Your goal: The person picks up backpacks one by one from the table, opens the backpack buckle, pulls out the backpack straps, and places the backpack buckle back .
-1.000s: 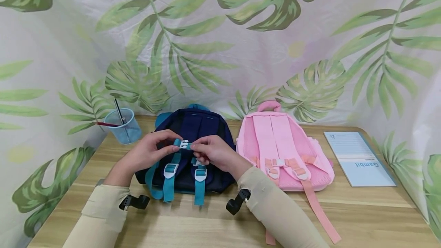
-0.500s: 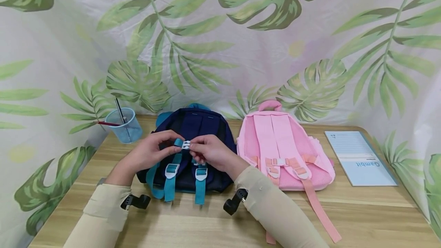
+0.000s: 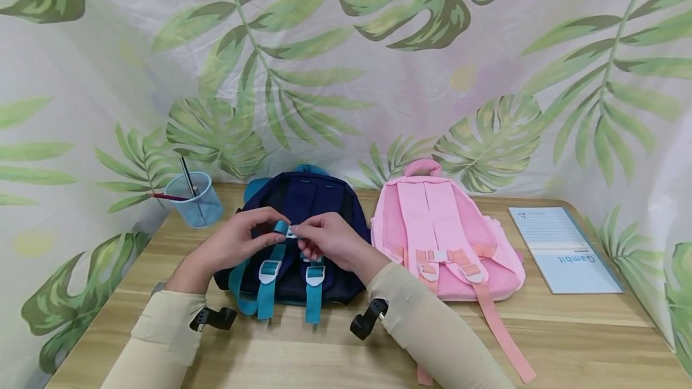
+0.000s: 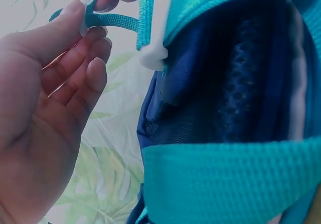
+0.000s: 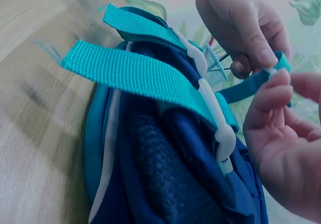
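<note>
A navy backpack (image 3: 346, 215) with teal straps lies on its front, shoulder straps up. Over its middle both hands pinch a white side-release buckle (image 3: 291, 232). My left hand (image 3: 238, 238) holds the buckle's left end between thumb and fingers, where a teal strap (image 3: 280, 226) loops. With thumb and index finger, my right hand (image 3: 336, 240) pinches the right end and covers much of it. In the left wrist view, the left hand's (image 4: 42, 91) thumb presses on the white plastic. Fingertips hide most of the buckle in the right wrist view, so how deep the prongs sit cannot be told.
To the right lies a pink backpack (image 3: 389, 239), its peach strap (image 3: 500, 329) trailing toward the front. A notebook (image 3: 573, 269) is at the far right. At the back left stands a blue mesh pen cup (image 3: 201, 212) holding pens. A leaf-print curtain (image 3: 405, 89) hangs behind the wooden table (image 3: 292, 359).
The white prongs showed between the hands earlier; now the right thumb and finger have shifted left over them and cover more of the buckle. The left hand keeps its hold. Both backpacks stay put.
</note>
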Demonstrator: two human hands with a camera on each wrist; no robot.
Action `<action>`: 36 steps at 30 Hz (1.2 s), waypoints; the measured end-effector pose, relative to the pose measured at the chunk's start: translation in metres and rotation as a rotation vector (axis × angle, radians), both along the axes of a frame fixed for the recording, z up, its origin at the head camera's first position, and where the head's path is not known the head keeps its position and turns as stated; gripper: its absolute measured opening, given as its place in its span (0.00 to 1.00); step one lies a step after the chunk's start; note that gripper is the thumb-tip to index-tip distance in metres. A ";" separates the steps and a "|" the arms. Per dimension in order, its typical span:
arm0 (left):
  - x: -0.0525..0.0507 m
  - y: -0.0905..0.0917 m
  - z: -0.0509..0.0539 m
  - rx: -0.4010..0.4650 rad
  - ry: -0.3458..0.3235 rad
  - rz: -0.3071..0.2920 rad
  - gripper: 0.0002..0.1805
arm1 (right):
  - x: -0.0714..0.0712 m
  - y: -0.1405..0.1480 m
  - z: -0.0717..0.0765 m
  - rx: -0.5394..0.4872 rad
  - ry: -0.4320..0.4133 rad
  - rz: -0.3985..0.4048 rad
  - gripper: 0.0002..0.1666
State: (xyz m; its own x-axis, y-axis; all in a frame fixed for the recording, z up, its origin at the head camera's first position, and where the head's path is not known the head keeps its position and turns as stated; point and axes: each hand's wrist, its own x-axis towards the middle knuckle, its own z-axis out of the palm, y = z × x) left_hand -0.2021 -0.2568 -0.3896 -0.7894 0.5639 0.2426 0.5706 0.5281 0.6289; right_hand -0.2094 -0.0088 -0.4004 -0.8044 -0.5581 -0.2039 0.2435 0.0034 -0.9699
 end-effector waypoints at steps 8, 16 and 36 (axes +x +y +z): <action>0.002 0.002 -0.010 -0.080 -0.106 0.063 0.15 | 0.001 -0.001 -0.001 0.031 0.013 -0.036 0.19; 0.003 0.004 -0.017 -0.064 -0.079 0.054 0.09 | 0.000 0.000 -0.001 -0.005 -0.013 -0.034 0.14; -0.003 0.003 -0.030 -0.090 -0.123 0.056 0.09 | 0.001 0.010 0.013 -0.071 -0.015 -0.042 0.13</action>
State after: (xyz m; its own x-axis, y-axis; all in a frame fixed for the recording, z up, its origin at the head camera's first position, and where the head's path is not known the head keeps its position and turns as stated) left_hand -0.2050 -0.2538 -0.4199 -0.8407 0.5336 0.0925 0.4602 0.6138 0.6414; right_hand -0.2088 0.0010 -0.3878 -0.8246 -0.5373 -0.1771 0.2566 -0.0763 -0.9635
